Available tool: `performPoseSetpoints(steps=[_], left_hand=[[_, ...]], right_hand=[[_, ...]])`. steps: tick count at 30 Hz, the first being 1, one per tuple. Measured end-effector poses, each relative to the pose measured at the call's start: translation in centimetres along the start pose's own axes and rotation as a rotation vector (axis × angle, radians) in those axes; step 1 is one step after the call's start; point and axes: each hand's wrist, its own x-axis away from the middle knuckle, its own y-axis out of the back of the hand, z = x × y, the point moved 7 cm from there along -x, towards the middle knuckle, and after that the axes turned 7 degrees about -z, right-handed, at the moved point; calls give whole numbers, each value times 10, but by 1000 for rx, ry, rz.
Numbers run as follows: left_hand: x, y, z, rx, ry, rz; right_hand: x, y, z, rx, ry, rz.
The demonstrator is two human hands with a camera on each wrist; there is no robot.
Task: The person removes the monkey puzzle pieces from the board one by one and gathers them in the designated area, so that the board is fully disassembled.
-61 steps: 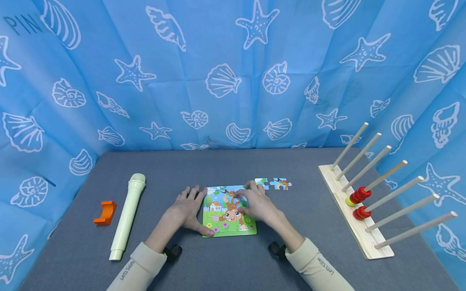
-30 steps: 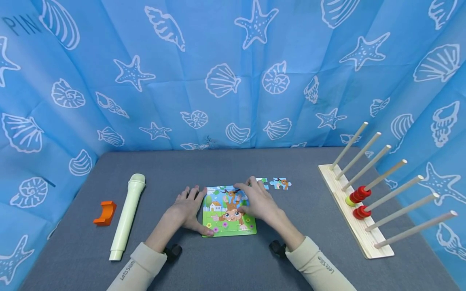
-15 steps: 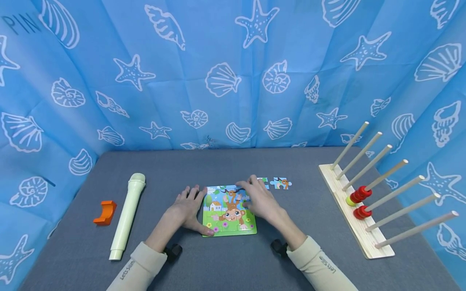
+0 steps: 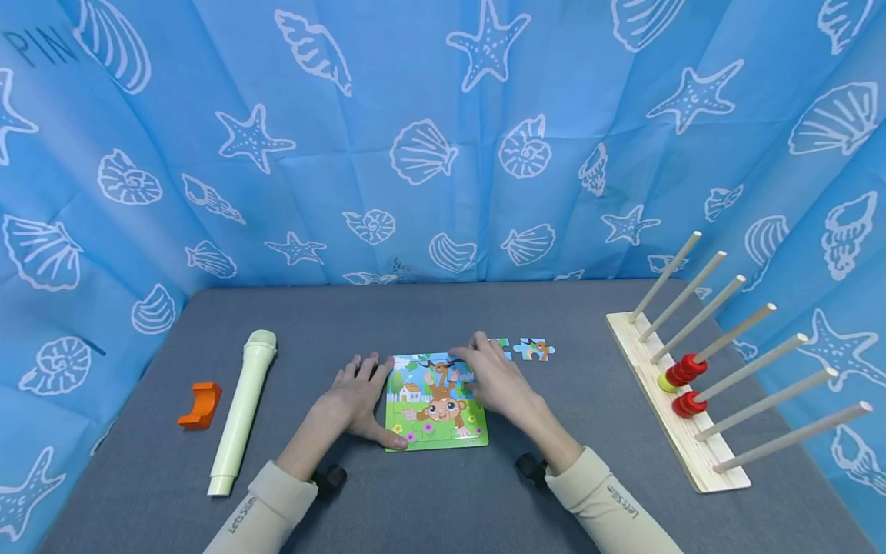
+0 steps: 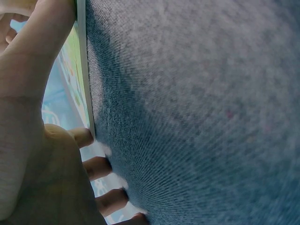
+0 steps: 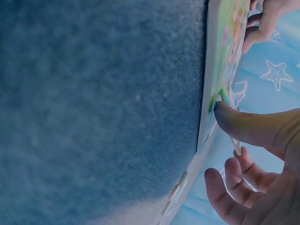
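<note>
The monkey puzzle board [image 4: 429, 442] lies flat on the grey table. At its left edge the left hand [image 4: 358, 400] spreads its fingers, its thumb on the lower left corner. Over the board's upper right part is the right hand [image 4: 500, 382]. In the right wrist view, a puzzle piece [image 6: 238, 148] stands tilted at the board between thumb and fingers of the right hand [image 6: 258, 159], which pinches it. Two loose pieces lie behind that hand: one partly hidden [image 4: 504, 346], the other with an orange figure [image 4: 533, 349].
A pale green toy microphone [image 4: 242, 408] and an orange curved block [image 4: 201, 405] lie on the left. A wooden peg rack [image 4: 664, 396] with red and yellow rings stands on the right. A blue shell-patterned curtain [image 4: 443, 200] hangs behind the table.
The right hand has shifted slightly right and away over the board, uncovering more of its right side and covering more of the nearer loose piece. The left hand has stayed in place.
</note>
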Motion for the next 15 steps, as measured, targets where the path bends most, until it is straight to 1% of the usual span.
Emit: performPoseSetpoints(steps=[4,8,12,15], left_hand=[[0,0,0,-2,-3,1],[0,0,0,-3,-5,3],[0,0,0,1,-3,6],[0,0,0,1,-2,4]], right_hand=[[1,0,1,21,23,-9],[1,0,0,22,27,-4],[1,1,-5,-8,19,1],[3,5,-8,-23,27,-7]])
